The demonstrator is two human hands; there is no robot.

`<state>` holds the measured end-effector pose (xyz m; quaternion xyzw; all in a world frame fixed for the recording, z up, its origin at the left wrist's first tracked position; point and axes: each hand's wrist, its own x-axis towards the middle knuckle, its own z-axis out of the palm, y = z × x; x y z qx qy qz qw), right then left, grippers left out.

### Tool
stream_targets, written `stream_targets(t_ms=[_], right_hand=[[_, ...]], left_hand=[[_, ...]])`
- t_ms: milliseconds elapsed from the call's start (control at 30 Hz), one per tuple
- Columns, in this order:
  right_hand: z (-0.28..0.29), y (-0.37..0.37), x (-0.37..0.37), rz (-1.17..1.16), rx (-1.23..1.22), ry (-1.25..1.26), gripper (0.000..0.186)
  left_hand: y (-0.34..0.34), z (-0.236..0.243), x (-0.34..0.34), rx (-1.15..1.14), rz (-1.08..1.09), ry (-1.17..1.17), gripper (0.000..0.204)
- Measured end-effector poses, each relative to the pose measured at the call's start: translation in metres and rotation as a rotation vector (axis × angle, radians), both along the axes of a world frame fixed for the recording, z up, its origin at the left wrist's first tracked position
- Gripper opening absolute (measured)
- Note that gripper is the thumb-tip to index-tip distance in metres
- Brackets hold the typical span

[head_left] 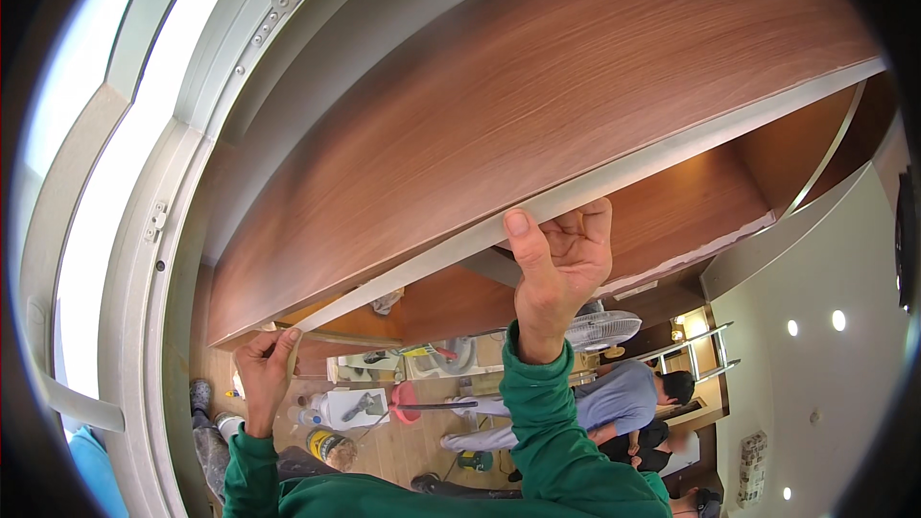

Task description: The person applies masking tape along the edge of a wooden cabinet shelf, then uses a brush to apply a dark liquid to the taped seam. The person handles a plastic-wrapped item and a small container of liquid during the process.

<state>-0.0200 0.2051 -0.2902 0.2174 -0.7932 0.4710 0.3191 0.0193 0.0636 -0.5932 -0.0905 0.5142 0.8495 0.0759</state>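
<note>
pinching the pale strip (576,194) at 2 spots, the left hand (264,374) and right hand (564,269) could, by pulling unevenly, twist it out of line with the wood-grain panel (556,86).

You wear a long-sleeved green top, a deep, even shade with a slightly bluish cast. Your right sleeve (576,456), toward five o'clock, is the larger in view, its loose cloth creased into soft folds that catch lighter green along their ridges. It ends in a snug green cuff (537,364) just short of your wrist. Your left sleeve (251,475), at seven o'clock, is the same green and also wrinkled near its end. Near six o'clock, the body of your top (374,499) shows as a plain, rounded green band. Both your left hand (265,372) and right hand (568,267) are bare.
</note>
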Motion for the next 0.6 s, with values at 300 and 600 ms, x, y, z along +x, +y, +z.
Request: stream_targets(t_ms=[300,600], right_hand=[[-0.0004,0.0022,-0.0003,-0.022,0.011,-0.001,0.044],[0.0011,0.0000,0.0008,-0.027,0.011,0.007,0.045]], left_hand=[[-0.0015,0.0011,0.0007,-0.009,0.008,0.008,0.022],[-0.0009,0.0012,-0.0007,-0.036,-0.006,-0.005,0.021]])
